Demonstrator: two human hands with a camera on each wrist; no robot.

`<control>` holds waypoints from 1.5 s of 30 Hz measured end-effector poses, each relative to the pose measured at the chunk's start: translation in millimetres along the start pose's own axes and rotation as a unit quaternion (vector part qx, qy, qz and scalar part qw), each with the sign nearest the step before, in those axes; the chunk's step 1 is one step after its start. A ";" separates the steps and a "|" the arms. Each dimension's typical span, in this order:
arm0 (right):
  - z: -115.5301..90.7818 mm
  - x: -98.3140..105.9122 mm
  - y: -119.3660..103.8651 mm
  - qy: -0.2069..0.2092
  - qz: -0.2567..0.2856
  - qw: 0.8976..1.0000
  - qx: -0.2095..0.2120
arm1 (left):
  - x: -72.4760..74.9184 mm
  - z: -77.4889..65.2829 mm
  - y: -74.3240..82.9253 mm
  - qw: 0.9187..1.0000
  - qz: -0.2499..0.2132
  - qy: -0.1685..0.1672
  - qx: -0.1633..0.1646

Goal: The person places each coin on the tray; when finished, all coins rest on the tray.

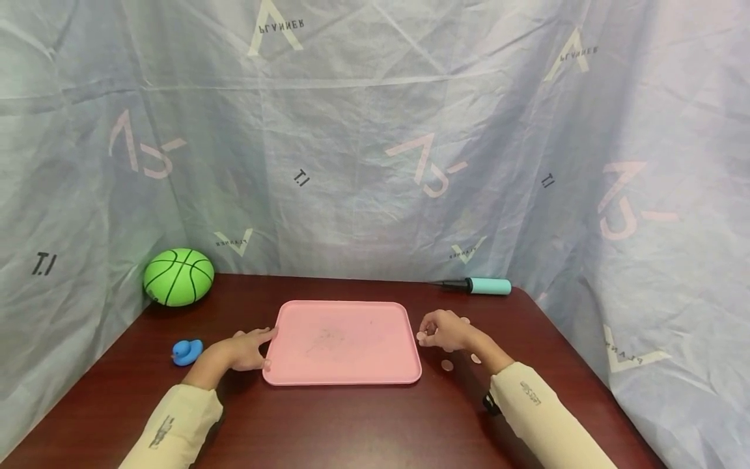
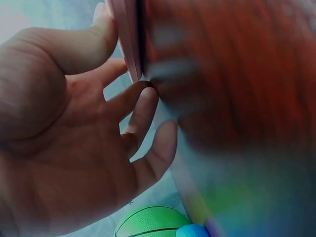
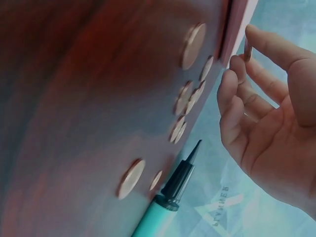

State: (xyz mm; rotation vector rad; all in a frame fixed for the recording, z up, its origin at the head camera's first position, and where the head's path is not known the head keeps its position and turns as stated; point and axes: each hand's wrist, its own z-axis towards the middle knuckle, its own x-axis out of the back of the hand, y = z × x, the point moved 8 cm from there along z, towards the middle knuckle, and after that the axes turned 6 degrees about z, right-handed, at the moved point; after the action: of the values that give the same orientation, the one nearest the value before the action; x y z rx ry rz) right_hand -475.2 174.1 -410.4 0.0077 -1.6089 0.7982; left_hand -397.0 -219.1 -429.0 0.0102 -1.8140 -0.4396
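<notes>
A pink tray point(image 1: 346, 378) lies flat on the dark wooden table. My left hand point(image 1: 249, 350) touches the tray's left edge, thumb and fingers spread along the rim; in the left wrist view its fingers point(image 2: 143, 116) are only loosely bent. Just off the tray's right edge, my right hand point(image 1: 446, 331) pinches a coin point(image 3: 248, 49) between thumb and fingertip. Several more coins point(image 3: 193, 46) lie scattered on the table beneath and beside that hand, one being a coin point(image 1: 447, 365) near the tray's lower right corner. The hand hides some coins in the head view.
A blue rubber duck point(image 1: 187, 352) sits left of my left hand. Behind it, at the back left corner, stands a green ball point(image 1: 179, 277). A teal hand pump point(image 1: 489, 286) lies at the back right edge. Grey fabric point(image 1: 363, 130) hangs around the table.
</notes>
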 end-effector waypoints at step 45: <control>80.8 -65.7 -107.4 -0.069 -0.021 0.993 0.090 | -1.8 -0.4 4.8 1.000 -0.005 0.013 -0.005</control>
State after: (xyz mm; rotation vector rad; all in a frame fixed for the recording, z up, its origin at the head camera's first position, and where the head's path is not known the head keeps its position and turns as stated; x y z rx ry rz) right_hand -483.8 24.8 -414.5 0.2287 -1.6562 0.9245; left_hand -395.1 -214.3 -429.1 0.0188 -1.7865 -0.4545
